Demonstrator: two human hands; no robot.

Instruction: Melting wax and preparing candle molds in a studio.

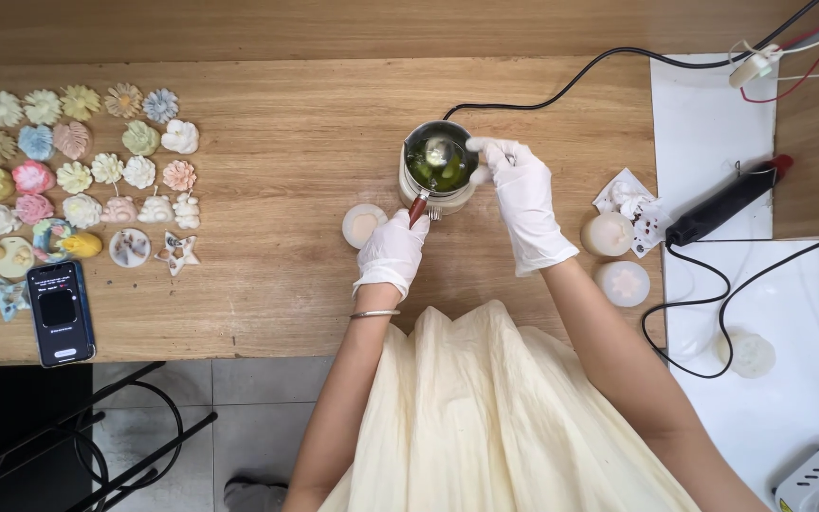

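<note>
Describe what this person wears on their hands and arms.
Both hands are covered by thin white disposable gloves that end just past the wrists: the left hand and the right hand. A slim silver bangle circles the left wrist, just below the glove's cuff. The forearms are bare, with no sleeves showing. No watch or rings can be seen.

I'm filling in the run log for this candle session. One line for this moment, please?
left hand: holds spoon handle | right hand: on pot rim | spoon bowl in green liquid | round mould beside pot
</note>
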